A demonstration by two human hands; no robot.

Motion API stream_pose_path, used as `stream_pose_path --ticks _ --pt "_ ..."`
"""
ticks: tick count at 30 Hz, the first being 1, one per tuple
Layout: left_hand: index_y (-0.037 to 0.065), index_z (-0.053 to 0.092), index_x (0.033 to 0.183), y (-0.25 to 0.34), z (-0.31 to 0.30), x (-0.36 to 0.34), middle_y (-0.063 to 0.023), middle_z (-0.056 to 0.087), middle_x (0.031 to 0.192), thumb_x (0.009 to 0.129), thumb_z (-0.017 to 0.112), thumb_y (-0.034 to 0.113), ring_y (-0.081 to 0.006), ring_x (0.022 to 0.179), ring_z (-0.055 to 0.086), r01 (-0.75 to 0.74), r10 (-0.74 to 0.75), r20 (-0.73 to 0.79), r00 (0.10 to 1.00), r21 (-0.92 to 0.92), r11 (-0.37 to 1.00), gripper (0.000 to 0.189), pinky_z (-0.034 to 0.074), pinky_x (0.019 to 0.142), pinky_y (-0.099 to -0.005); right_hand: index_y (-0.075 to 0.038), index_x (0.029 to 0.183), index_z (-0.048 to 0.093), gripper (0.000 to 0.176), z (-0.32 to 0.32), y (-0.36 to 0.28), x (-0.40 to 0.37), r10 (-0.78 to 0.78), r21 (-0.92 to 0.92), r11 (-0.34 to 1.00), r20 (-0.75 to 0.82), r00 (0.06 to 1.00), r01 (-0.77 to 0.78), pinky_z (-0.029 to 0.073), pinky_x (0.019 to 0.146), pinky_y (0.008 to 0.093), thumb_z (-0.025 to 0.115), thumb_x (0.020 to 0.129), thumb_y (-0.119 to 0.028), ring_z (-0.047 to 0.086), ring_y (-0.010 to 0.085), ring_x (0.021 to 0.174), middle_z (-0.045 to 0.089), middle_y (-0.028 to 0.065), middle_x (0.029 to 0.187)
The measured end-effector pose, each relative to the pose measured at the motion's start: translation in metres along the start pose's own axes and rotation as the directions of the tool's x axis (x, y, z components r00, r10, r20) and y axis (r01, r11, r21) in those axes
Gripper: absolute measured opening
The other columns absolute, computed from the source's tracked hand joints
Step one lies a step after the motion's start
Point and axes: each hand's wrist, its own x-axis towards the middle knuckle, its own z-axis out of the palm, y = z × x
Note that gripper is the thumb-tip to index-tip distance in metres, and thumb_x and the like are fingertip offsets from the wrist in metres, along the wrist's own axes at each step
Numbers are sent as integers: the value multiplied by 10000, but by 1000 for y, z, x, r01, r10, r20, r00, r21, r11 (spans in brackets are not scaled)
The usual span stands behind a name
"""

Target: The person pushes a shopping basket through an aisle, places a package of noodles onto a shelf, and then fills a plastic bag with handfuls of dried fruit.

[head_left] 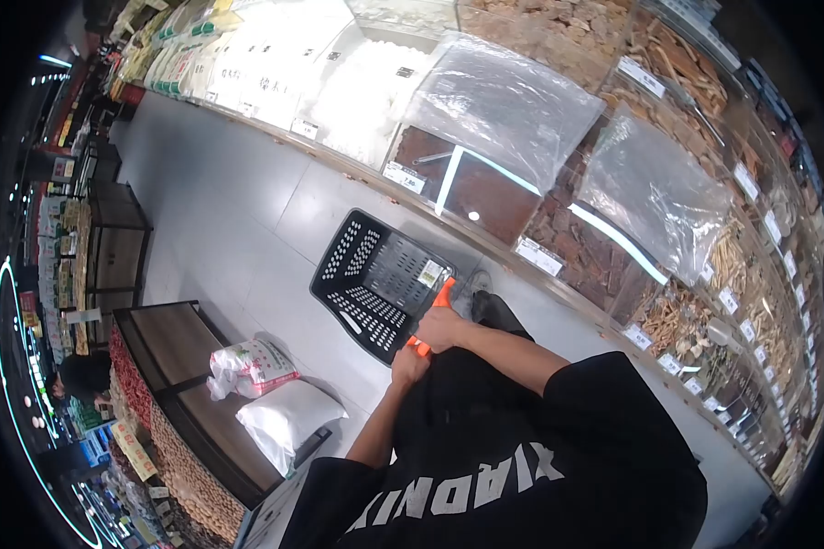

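A black shopping basket with perforated sides hangs or stands in front of my legs, above the grey tiled floor. Its orange handle is in both my hands. My right hand is closed round the handle near its upper end, and part of the orange sticks out past the fist. Lower and to the left, my left hand is closed on the other end. Inside the basket is a small pale label or packet; nothing else can be made out there.
Bins of dried goods with price tags and plastic covers run along the right and top. White bags lie on a low wooden platform at the lower left, beside a bin of nuts. A person is at the far left.
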Motion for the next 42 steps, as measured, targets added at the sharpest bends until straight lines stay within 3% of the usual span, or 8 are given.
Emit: stream_pose_path --ticks 7,13,21,26,33,35,37,42 --pt "-4 726 933 -52 95 -32 -277 704 915 827 688 415 -439 930 689 -347 339 86 937 105 932 433 554 839 -521 -88 828 773 186 54 -74 -92 171 113 979 -15 985 -168 569 764 448 673 724 -205 725 332 847 739 142 835" --pt "29 750 871 -63 126 -146 -240 718 871 887 612 407 -400 857 715 -368 352 110 930 208 907 403 564 787 -482 -57 925 759 260 115 -173 -150 371 232 898 61 927 -375 565 788 450 659 730 -197 718 319 908 739 148 898" --pt "87 752 921 -117 168 -204 -183 737 908 893 613 384 -348 917 714 -617 425 472 772 396 680 329 553 851 -467 -16 1025 738 320 203 -268 -187 372 587 690 214 903 -423 559 854 490 666 779 -207 700 383 979 720 228 1044" --pt "125 753 889 -125 156 -213 -152 740 868 824 639 335 -327 844 725 -669 266 628 731 583 462 248 566 827 -449 56 989 705 351 244 -312 -177 381 817 450 190 905 -360 553 813 479 645 785 -223 702 396 939 715 257 959" --pt "113 739 818 -134 115 -195 -103 737 839 662 729 285 -283 889 712 -669 358 574 737 694 265 232 550 864 -406 40 997 696 404 264 -362 -115 564 959 123 146 813 -257 547 827 467 666 821 -323 706 377 934 720 237 924" --pt "123 760 841 -117 103 -186 -65 740 908 680 707 252 -237 994 663 -764 319 734 600 644 -44 213 458 993 -383 -13 1012 689 433 271 -360 -96 561 977 70 128 818 -201 530 758 442 681 835 -409 710 338 867 721 192 851" --pt "123 764 797 -113 91 -166 -59 735 895 652 716 252 -225 1019 636 -782 397 736 548 620 -69 200 388 1059 -380 -23 983 689 419 274 -353 -72 667 996 64 5 745 -64 513 693 413 699 833 -414 692 289 726 696 142 750" --pt "123 763 803 -36 65 -131 -44 724 903 670 710 253 -216 1040 614 -737 403 824 399 549 -394 193 372 1060 -372 -55 843 622 300 226 -324 -68 735 851 -467 221 641 241 389 476 293 747 857 -327 495 103 484 528 -6 595"
